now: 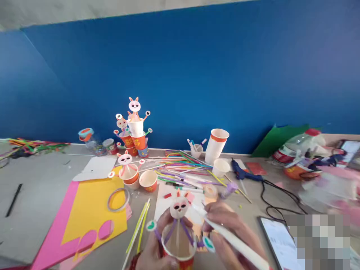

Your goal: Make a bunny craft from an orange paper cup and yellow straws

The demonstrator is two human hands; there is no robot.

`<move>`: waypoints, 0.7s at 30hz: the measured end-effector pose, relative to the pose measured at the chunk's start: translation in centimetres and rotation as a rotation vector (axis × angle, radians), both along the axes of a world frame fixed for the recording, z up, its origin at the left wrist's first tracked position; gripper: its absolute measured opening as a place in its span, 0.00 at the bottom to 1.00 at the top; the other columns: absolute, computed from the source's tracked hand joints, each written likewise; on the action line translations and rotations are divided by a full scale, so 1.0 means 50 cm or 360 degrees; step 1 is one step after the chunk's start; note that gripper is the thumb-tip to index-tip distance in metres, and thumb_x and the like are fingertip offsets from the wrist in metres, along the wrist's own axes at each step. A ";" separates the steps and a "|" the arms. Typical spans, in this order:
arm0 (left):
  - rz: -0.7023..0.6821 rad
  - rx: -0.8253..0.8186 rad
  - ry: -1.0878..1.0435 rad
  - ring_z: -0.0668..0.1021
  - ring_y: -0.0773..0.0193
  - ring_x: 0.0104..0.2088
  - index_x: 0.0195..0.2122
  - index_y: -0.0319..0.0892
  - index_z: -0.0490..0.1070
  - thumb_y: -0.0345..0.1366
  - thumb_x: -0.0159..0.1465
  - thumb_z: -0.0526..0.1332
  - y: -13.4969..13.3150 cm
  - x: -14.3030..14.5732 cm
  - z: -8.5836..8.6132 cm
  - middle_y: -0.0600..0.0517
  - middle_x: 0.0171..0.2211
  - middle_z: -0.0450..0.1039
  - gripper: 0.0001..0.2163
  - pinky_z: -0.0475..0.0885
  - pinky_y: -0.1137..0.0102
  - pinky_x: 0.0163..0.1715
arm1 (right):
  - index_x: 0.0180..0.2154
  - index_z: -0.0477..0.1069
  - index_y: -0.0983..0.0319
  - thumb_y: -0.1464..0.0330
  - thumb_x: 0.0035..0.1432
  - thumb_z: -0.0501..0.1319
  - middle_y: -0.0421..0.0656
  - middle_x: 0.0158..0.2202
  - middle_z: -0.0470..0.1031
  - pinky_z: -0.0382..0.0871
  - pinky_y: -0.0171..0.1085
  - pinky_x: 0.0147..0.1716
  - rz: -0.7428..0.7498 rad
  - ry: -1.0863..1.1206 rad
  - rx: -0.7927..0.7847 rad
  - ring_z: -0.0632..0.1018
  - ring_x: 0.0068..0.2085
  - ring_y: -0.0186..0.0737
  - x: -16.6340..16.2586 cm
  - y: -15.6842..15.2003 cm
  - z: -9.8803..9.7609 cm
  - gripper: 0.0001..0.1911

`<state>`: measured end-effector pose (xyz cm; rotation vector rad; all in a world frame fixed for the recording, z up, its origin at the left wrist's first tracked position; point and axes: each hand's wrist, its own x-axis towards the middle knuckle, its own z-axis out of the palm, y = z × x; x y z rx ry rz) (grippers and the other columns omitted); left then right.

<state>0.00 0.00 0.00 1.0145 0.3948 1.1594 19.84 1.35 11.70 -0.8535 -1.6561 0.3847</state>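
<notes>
Now the left hand wraps around the paper cup, low in the centre, roughly upright, mouth facing up, the rabbit head above it with ears pointing upward. And the right hand pinches a slim white tool, long axis slanting up-left, its blurred tip apparently aimed at the rabbit head.

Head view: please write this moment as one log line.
left hand: holds paper cup; right hand: holds white pen-like tool; rabbit head: above cup
</notes>
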 end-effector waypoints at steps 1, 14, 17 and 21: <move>0.0043 0.0008 -0.0006 0.72 0.37 0.60 0.65 0.52 0.64 0.42 0.54 0.74 -0.001 0.001 0.000 0.40 0.60 0.70 0.37 0.67 0.50 0.59 | 0.42 0.72 0.60 0.76 0.58 0.59 0.44 0.31 0.79 0.79 0.43 0.38 0.0036 -0.0042 0.0097 0.80 0.34 0.42 -0.006 0.000 -0.003 0.10; 0.0015 0.0097 -0.0143 0.70 0.39 0.63 0.65 0.56 0.63 0.39 0.57 0.73 -0.001 0.011 0.038 0.43 0.60 0.72 0.35 0.58 0.45 0.63 | 0.34 0.73 0.62 0.82 0.53 0.58 0.38 0.24 0.75 0.73 0.51 0.42 -0.0106 -0.0152 0.0494 0.70 0.24 0.35 -0.059 0.010 -0.034 0.12; 0.0028 0.0114 -0.0144 0.67 0.40 0.65 0.65 0.57 0.63 0.39 0.58 0.72 0.000 0.009 0.043 0.44 0.61 0.71 0.34 0.56 0.46 0.64 | 0.35 0.73 0.62 0.83 0.52 0.58 0.38 0.24 0.75 0.72 0.51 0.44 -0.0059 -0.0198 0.0470 0.71 0.24 0.35 -0.058 0.015 -0.033 0.13; 0.0059 0.0137 -0.0080 0.65 0.38 0.66 0.66 0.54 0.62 0.40 0.58 0.72 0.001 0.004 0.026 0.43 0.64 0.67 0.35 0.56 0.45 0.64 | 0.36 0.73 0.62 0.84 0.52 0.59 0.38 0.24 0.75 0.72 0.52 0.46 -0.0016 -0.0260 0.0394 0.72 0.25 0.35 -0.055 0.014 -0.030 0.14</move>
